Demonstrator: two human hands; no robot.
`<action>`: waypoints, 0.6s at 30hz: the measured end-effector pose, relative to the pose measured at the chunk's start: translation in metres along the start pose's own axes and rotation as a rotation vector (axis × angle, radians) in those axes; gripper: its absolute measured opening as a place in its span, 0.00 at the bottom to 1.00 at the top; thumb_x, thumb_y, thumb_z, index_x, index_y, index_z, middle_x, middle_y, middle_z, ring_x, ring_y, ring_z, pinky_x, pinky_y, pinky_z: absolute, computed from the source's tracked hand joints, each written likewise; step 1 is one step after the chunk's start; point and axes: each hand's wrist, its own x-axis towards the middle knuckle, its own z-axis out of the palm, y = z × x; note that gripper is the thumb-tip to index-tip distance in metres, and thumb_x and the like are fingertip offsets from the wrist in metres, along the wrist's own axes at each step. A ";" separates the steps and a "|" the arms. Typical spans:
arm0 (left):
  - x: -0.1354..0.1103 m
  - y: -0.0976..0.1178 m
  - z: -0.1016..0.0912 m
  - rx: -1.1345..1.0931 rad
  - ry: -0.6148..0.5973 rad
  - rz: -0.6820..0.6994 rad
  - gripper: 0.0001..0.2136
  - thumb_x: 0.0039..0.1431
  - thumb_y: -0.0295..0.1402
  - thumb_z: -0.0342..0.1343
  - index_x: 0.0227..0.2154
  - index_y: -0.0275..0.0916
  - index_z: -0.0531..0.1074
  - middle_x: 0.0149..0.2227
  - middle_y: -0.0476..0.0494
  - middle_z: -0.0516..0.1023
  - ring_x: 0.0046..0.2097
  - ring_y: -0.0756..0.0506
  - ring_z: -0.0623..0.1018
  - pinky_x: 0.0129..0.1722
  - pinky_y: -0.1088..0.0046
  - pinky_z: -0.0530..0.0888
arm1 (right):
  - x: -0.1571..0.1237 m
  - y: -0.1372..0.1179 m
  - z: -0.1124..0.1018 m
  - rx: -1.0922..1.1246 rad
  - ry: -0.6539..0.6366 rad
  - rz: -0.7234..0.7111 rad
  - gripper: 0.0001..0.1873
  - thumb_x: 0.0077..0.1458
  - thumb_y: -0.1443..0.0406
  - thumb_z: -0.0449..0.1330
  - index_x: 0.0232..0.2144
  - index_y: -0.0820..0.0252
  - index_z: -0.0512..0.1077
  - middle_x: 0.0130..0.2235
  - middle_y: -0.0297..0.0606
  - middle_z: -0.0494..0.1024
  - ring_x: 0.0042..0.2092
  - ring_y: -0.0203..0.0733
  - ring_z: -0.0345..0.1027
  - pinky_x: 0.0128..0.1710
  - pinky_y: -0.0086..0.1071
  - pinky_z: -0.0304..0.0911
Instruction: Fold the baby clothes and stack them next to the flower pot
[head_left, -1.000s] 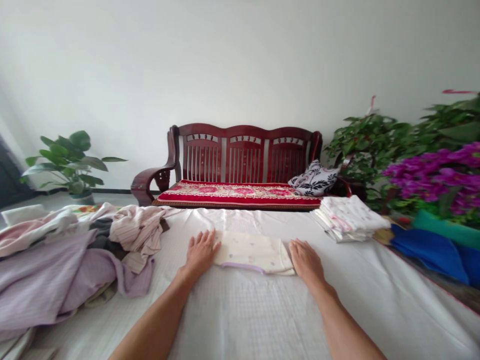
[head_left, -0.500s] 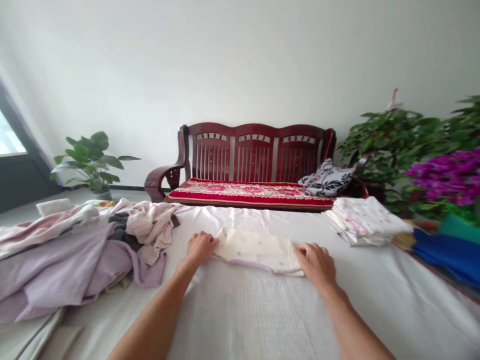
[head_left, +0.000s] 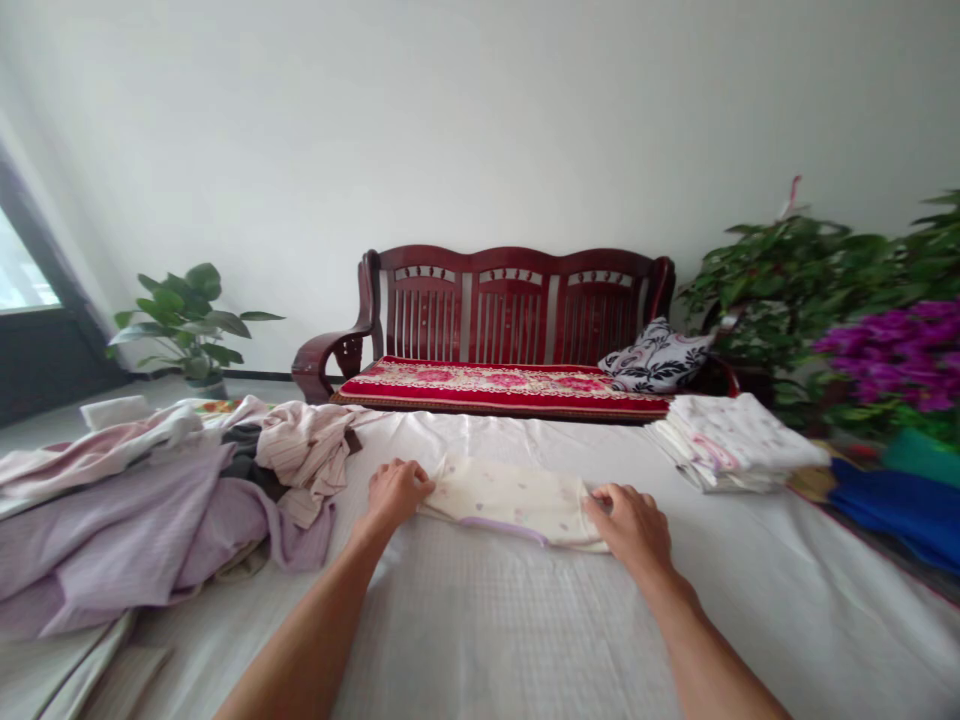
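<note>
A folded cream garment (head_left: 511,499) with small spots and a lilac hem lies on the white sheet (head_left: 480,620) in front of me. My left hand (head_left: 393,491) is closed on its left end, fingers curled round the edge. At the right end, my right hand (head_left: 631,523) grips the cloth with curled fingers. The garment rests flat between both hands.
A heap of unfolded lilac, pink and striped clothes (head_left: 150,500) lies at the left. A stack of folded white cloths (head_left: 739,442) sits at the right, with blue fabric (head_left: 900,510) beyond it. A red wooden bench (head_left: 510,340), a patterned pillow (head_left: 652,360) and potted plants (head_left: 840,300) stand behind.
A second ago both hands lay flat and open beside the garment. Their fingers have since curled onto its two ends. The view has shifted slightly left.
</note>
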 end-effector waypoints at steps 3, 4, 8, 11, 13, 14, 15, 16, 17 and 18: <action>-0.002 0.003 0.003 -0.057 0.061 0.012 0.16 0.57 0.41 0.55 0.46 0.43 0.76 0.49 0.39 0.77 0.51 0.39 0.74 0.50 0.68 0.67 | 0.000 0.002 0.004 -0.003 0.023 0.003 0.20 0.60 0.54 0.53 0.46 0.56 0.75 0.47 0.44 0.77 0.49 0.54 0.66 0.47 0.42 0.60; -0.003 0.005 0.004 -0.059 0.072 0.016 0.18 0.59 0.42 0.53 0.48 0.42 0.75 0.50 0.38 0.76 0.52 0.39 0.74 0.50 0.68 0.67 | 0.000 0.002 0.005 -0.008 0.017 0.006 0.21 0.60 0.53 0.52 0.47 0.56 0.75 0.48 0.44 0.77 0.50 0.55 0.66 0.47 0.43 0.60; -0.005 0.015 0.009 -0.033 0.046 0.028 0.21 0.61 0.45 0.49 0.50 0.40 0.75 0.52 0.35 0.75 0.53 0.35 0.73 0.51 0.64 0.66 | 0.002 0.004 0.011 -0.010 0.006 -0.037 0.22 0.59 0.51 0.53 0.48 0.53 0.75 0.54 0.42 0.74 0.53 0.56 0.65 0.51 0.44 0.60; -0.002 0.019 0.013 -0.029 0.032 0.043 0.19 0.58 0.42 0.51 0.47 0.40 0.77 0.52 0.34 0.75 0.54 0.34 0.72 0.52 0.63 0.65 | 0.006 0.007 0.016 0.043 0.033 -0.110 0.18 0.58 0.54 0.54 0.46 0.53 0.75 0.56 0.41 0.74 0.56 0.53 0.64 0.55 0.43 0.58; 0.002 0.019 0.016 -0.048 0.029 0.043 0.17 0.57 0.40 0.53 0.45 0.39 0.78 0.52 0.34 0.76 0.54 0.34 0.72 0.52 0.64 0.64 | 0.009 0.009 0.021 0.095 0.044 -0.161 0.15 0.56 0.56 0.55 0.42 0.54 0.75 0.53 0.41 0.76 0.56 0.51 0.65 0.56 0.42 0.58; 0.004 0.019 0.017 -0.063 0.031 0.040 0.17 0.56 0.39 0.53 0.44 0.39 0.78 0.52 0.34 0.76 0.54 0.34 0.72 0.52 0.64 0.64 | 0.011 0.011 0.023 0.119 0.052 -0.180 0.14 0.56 0.57 0.55 0.40 0.54 0.75 0.51 0.41 0.77 0.56 0.50 0.65 0.57 0.42 0.57; 0.006 0.018 0.018 -0.083 0.039 0.040 0.16 0.55 0.39 0.54 0.42 0.38 0.78 0.51 0.34 0.77 0.54 0.34 0.72 0.52 0.65 0.64 | 0.012 0.012 0.025 0.141 0.063 -0.196 0.13 0.55 0.57 0.55 0.39 0.54 0.75 0.49 0.41 0.78 0.56 0.51 0.65 0.57 0.42 0.57; 0.008 0.017 0.020 -0.108 0.051 0.044 0.15 0.55 0.38 0.55 0.41 0.37 0.78 0.49 0.34 0.78 0.53 0.35 0.73 0.51 0.66 0.65 | 0.014 0.012 0.027 0.164 0.075 -0.209 0.13 0.54 0.58 0.55 0.37 0.55 0.74 0.48 0.41 0.78 0.57 0.52 0.65 0.57 0.43 0.57; 0.009 0.017 0.021 -0.145 0.060 0.050 0.14 0.54 0.37 0.55 0.40 0.37 0.78 0.47 0.35 0.79 0.52 0.36 0.74 0.49 0.67 0.65 | 0.015 0.013 0.029 0.191 0.087 -0.225 0.12 0.54 0.58 0.55 0.37 0.55 0.74 0.48 0.42 0.79 0.57 0.52 0.64 0.57 0.43 0.57; 0.010 0.016 0.022 -0.194 0.062 0.057 0.12 0.54 0.36 0.55 0.38 0.37 0.77 0.44 0.37 0.80 0.49 0.38 0.75 0.46 0.68 0.66 | 0.016 0.013 0.030 0.224 0.096 -0.244 0.12 0.53 0.59 0.54 0.37 0.56 0.74 0.48 0.43 0.79 0.58 0.53 0.64 0.57 0.43 0.58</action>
